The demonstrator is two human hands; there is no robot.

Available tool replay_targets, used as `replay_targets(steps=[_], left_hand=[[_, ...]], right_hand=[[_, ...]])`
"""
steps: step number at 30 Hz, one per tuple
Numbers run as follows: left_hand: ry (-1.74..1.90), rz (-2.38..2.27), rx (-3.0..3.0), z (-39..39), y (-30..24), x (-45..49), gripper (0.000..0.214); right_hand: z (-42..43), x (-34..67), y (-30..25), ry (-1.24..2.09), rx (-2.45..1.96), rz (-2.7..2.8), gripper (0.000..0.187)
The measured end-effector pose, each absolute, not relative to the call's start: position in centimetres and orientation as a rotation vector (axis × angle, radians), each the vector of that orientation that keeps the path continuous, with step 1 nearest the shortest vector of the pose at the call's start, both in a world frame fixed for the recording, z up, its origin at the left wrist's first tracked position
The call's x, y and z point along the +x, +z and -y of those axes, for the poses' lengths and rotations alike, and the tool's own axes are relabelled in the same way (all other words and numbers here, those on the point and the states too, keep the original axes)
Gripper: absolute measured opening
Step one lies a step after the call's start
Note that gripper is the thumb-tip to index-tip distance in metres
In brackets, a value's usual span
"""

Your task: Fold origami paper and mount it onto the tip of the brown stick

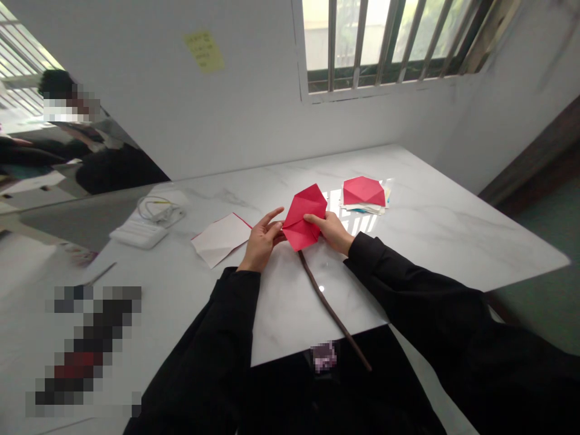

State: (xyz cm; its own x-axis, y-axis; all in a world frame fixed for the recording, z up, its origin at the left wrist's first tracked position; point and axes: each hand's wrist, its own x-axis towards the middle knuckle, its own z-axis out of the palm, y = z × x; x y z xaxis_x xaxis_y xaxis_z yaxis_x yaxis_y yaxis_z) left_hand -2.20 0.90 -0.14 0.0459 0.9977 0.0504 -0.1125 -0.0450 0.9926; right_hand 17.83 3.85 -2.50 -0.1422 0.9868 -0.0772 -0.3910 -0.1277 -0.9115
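A folded red paper (304, 219) is held just above the white marble table (430, 229) between both hands. My left hand (263, 240) pinches its left edge with thumb and fingers. My right hand (330, 229) grips its right side, fingers closed on the sheet. A thin brown stick (333, 314) runs from under the red paper toward me, past the table's near edge. Both arms wear black sleeves.
A stack of papers topped by a folded red sheet (364, 192) lies beyond my right hand. A white sheet with a red edge (220, 238) lies left of my left hand. Further left sit a white block (138, 232) and coiled cable (156, 208). Another person (81, 139) sits far left.
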Motion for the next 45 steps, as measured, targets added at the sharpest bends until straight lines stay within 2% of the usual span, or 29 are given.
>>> replay_targets(steps=[4, 8, 16, 19, 28, 30, 35, 38, 41, 45], left_hand=[[1.182, -1.074, 1.38, -0.3, 0.8, -1.9, 0.074], [1.213, -1.069, 1.471, 0.0, 1.2, -1.6, 0.06], [1.141, -1.078, 1.562, 0.1, 0.6, -1.6, 0.055], [1.197, -1.106, 1.544, 0.0, 0.5, -1.5, 0.046], [1.18, -1.129, 1.487, 0.2, 0.7, -1.1, 0.046], [1.194, -1.101, 1.458, 0.3, 0.7, -0.9, 0.052], [1.233, -1.081, 1.384, 0.2, 0.4, -0.7, 0.099], [1.261, -1.101, 1.342, -0.1, 0.1, -0.8, 0.114], [1.255, -1.126, 1.335, -0.3, -0.2, -0.9, 0.104], [1.283, -1.153, 1.407, -0.5, -0.4, -0.9, 0.061]], right_hand=[[-4.2, 18.2, -2.0, 1.637, -0.926, 0.852, 0.018], [-4.0, 18.6, -1.4, 1.773, -0.885, 0.928, 0.011], [-4.1, 18.7, -1.1, 1.731, -0.888, 0.844, 0.003], [-4.2, 18.9, -1.2, 1.785, -0.866, 0.927, 0.004], [-4.2, 19.0, -1.7, 1.814, -0.789, 0.978, 0.013], [-4.2, 19.0, -1.7, 1.807, -0.805, 1.012, 0.016], [-4.1, 19.1, -1.8, 1.788, -0.869, 1.054, 0.022], [-4.0, 19.1, -1.8, 1.75, -0.868, 1.112, 0.023], [-3.8, 19.0, -1.9, 1.711, -0.864, 1.191, 0.025], [-3.8, 18.9, -1.9, 1.728, -0.861, 1.211, 0.032]])
